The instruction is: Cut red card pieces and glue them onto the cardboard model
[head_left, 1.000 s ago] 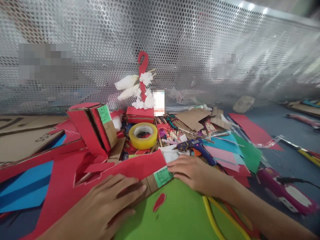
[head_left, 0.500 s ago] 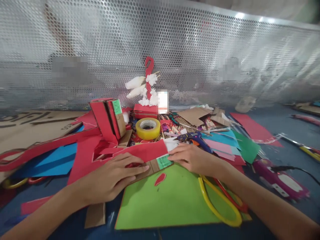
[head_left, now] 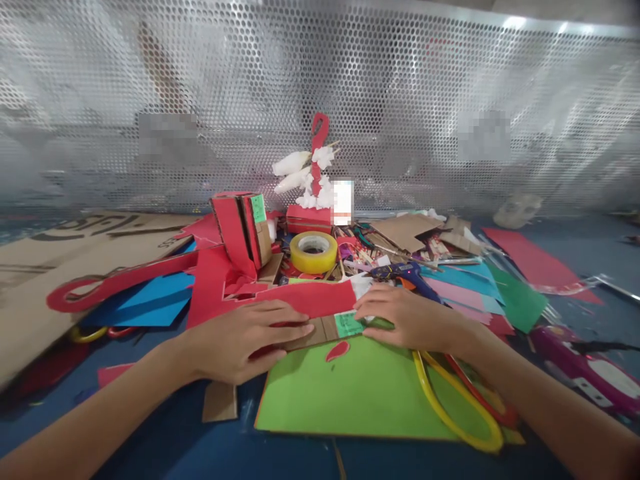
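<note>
My left hand (head_left: 245,340) lies palm down, fingers stretched out, on a cardboard strip covered with red paper (head_left: 310,301) that rests on the upper edge of a green sheet (head_left: 360,393). My right hand (head_left: 410,319) presses, fingers extended, on the strip's right end beside a small green label (head_left: 348,325). Neither hand grips anything. A small red paper scrap (head_left: 338,351) lies on the green sheet just below the strip.
A yellow tape roll (head_left: 313,251), a blue glue gun (head_left: 405,273), a red cardboard box (head_left: 240,230) and a red-and-white paper model (head_left: 313,177) stand behind. Yellow and red scissors (head_left: 460,407) lie under my right forearm. Coloured paper sheets (head_left: 480,287) spread right; a perforated metal screen (head_left: 320,100) is behind.
The view has pulled back and shifted, showing more of both forearms and the green sheet. Both hands stay flat on the red strip in about the same places.
</note>
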### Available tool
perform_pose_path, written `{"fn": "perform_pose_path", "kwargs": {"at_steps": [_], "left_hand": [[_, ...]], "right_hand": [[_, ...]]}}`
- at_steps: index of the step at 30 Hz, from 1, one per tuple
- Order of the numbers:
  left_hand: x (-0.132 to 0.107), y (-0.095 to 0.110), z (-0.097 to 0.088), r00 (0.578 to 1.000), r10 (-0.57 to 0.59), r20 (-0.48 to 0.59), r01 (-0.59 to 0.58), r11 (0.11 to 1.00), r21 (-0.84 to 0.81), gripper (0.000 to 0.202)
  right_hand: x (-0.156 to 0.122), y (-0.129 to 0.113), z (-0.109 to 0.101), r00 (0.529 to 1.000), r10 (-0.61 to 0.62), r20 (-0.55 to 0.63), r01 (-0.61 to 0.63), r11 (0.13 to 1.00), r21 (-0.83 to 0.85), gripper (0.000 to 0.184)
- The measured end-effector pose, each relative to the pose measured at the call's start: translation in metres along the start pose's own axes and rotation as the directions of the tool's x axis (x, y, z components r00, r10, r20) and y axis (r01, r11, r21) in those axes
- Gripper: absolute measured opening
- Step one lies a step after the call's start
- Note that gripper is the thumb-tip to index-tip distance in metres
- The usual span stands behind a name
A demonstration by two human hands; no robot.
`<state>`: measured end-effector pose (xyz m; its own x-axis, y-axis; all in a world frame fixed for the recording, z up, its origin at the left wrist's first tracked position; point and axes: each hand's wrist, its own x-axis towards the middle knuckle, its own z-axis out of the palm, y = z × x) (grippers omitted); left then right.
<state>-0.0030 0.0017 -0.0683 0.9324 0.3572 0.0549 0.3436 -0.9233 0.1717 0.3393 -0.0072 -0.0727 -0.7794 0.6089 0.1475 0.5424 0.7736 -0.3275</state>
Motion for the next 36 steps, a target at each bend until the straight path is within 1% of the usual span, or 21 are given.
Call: {"fn": "perform_pose_path", "kwargs": {"at_steps": [4, 10, 13, 15, 18, 21, 26, 30, 33, 36], "left_hand": [[0.003, 0.001, 0.002, 0.999, 0.044, -0.017, -0.044, 0.999, -0.005, 0.06], [0.002, 0.0, 0.002, 0.996, 0.064, -0.056, -0.064, 0.998, -0.01, 0.062], [0.001, 0.0, 0.002, 0.997, 0.063, -0.054, -0.063, 0.998, 0.0, 0.061], [0.002, 0.0, 0.002, 0.998, 0.05, -0.045, -0.05, 0.999, 0.009, 0.06], [0.003, 0.001, 0.004, 0.998, 0.016, -0.059, -0.015, 1.0, 0.015, 0.055], [0.004, 0.001, 0.009, 0.995, -0.011, -0.097, 0.012, 1.0, 0.007, 0.052], [0.005, -0.001, 0.013, 0.996, -0.03, -0.083, 0.031, 0.999, 0.009, 0.051], [0.005, -0.002, 0.012, 0.996, -0.049, -0.071, 0.05, 0.999, 0.017, 0.049], [0.004, -0.003, 0.012, 0.997, -0.046, -0.06, 0.048, 0.998, 0.032, 0.048], [0.003, -0.003, 0.013, 0.997, -0.055, -0.055, 0.057, 0.998, 0.04, 0.05]], "right_hand": [[-0.002, -0.003, -0.007, 0.998, -0.022, 0.065, 0.021, 1.0, 0.013, 0.021], [-0.005, 0.0, -0.012, 0.997, -0.013, 0.073, 0.008, 0.997, 0.078, 0.023], [-0.005, 0.003, -0.014, 0.996, 0.005, 0.088, -0.017, 0.991, 0.136, 0.024], [-0.004, 0.005, -0.014, 0.997, 0.03, 0.077, -0.04, 0.99, 0.134, 0.029], [-0.004, 0.009, -0.013, 0.998, 0.051, 0.049, -0.056, 0.993, 0.104, 0.038], [-0.003, 0.01, -0.011, 0.999, 0.02, 0.04, -0.023, 0.997, 0.076, 0.039], [-0.003, 0.004, -0.011, 0.998, -0.051, 0.034, 0.052, 0.999, -0.01, 0.028], [-0.005, 0.0, -0.01, 0.996, -0.085, 0.012, 0.086, 0.98, -0.179, 0.023], [-0.005, 0.0, -0.008, 0.994, -0.107, 0.002, 0.104, 0.958, -0.266, 0.026], [-0.004, 0.004, -0.005, 0.992, -0.124, -0.039, 0.112, 0.966, -0.231, 0.038]]}}
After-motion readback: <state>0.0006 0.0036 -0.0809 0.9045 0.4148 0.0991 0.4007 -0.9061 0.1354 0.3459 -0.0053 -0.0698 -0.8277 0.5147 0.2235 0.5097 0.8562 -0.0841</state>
